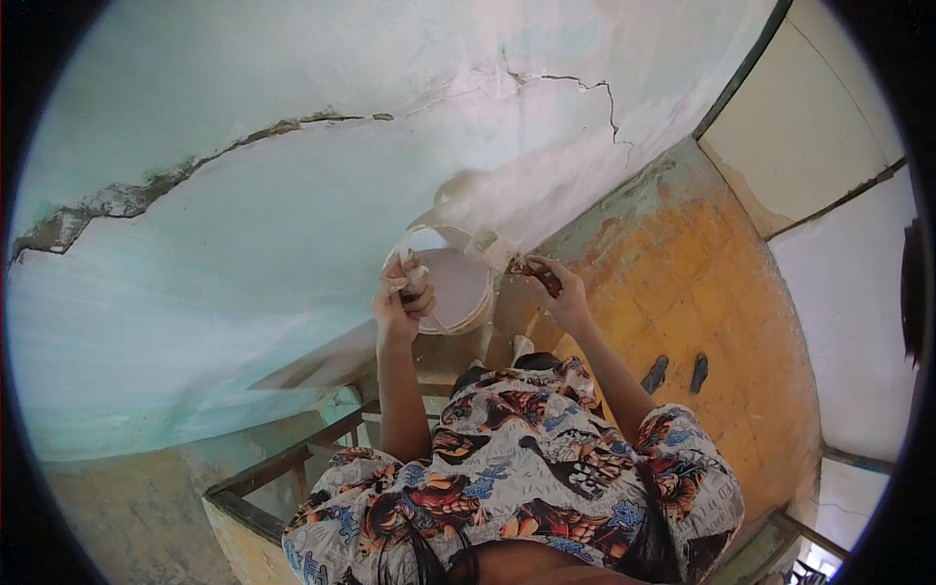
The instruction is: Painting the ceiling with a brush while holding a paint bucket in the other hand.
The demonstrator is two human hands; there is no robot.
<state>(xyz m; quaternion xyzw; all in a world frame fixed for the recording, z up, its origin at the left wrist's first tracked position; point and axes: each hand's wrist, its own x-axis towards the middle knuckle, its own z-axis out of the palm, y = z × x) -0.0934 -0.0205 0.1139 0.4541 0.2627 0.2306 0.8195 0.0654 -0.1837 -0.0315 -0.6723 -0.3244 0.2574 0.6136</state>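
My left hand (406,290) is raised at the left side of a pale round bucket (466,325). Its fingers are closed around something brownish, smeared white, whose kind I cannot make out. Inside the bucket shows a pale greyish-white surface. In my right hand (563,292) is what looks like a putty knife (492,250), gripped by its brown handle. Its broad end, caked with whitish paste, points left over the bucket's far right rim. A long jagged crack (219,151) runs across the pale green wall (273,263) in front of me.
Dark wooden rails (263,475) stand at the lower left. An orange tiled floor (721,283) spreads out below to the right, with a pair of dark sandals (677,373) on it. White panels (799,117) close off the far right.
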